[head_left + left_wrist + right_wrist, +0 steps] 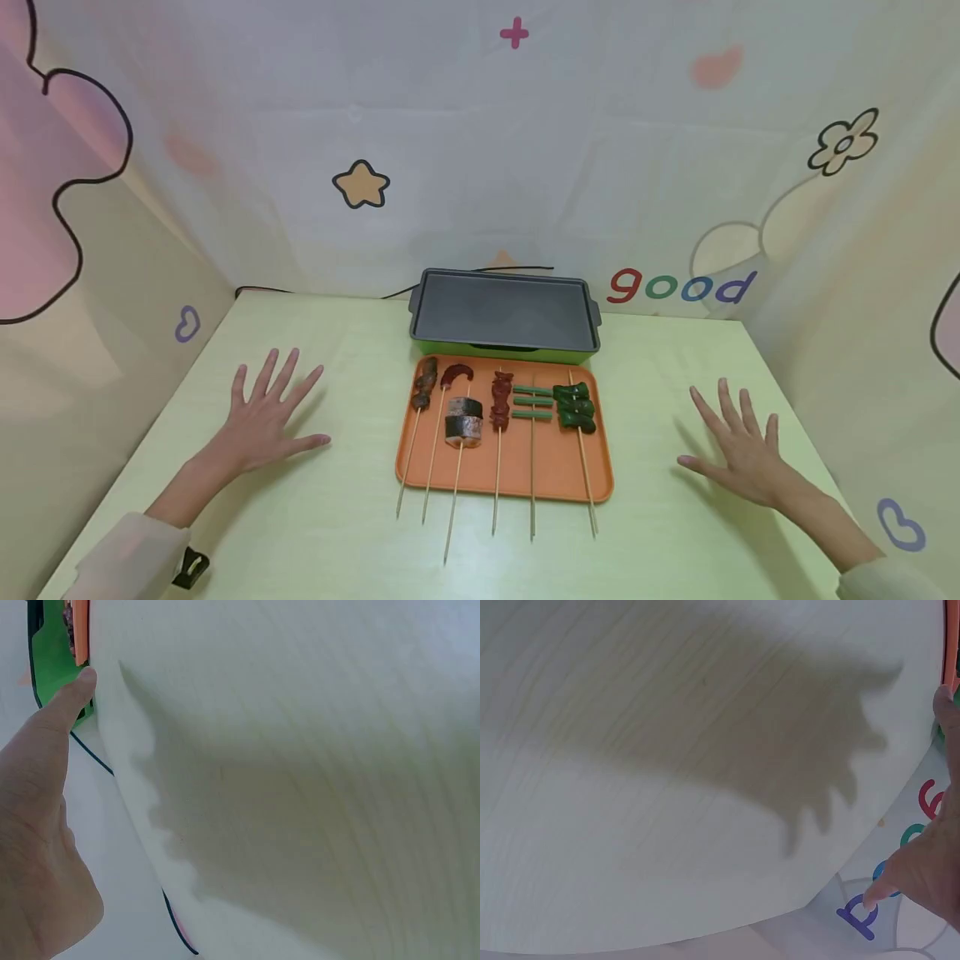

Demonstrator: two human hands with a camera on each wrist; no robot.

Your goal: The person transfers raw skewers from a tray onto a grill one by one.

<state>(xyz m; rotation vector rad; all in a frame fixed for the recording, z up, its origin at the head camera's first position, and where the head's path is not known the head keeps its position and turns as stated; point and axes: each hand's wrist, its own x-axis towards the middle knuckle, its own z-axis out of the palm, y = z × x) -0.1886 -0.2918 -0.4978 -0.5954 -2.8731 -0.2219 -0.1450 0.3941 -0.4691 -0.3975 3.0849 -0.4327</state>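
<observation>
- Six skewers overhang the tray; you'd best pinch bare ends.
- Your left grip, right grip: spread wide, empty.
- Rightmost stick may be doubled.

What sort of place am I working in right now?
Probably a small staged booth rather than a real kitchen: printed cloth hangs behind and beside a pale table, with a griddle and an orange tray of skewers on it.

Orange tray, grey-topped griddle, wood-grained table
</observation>
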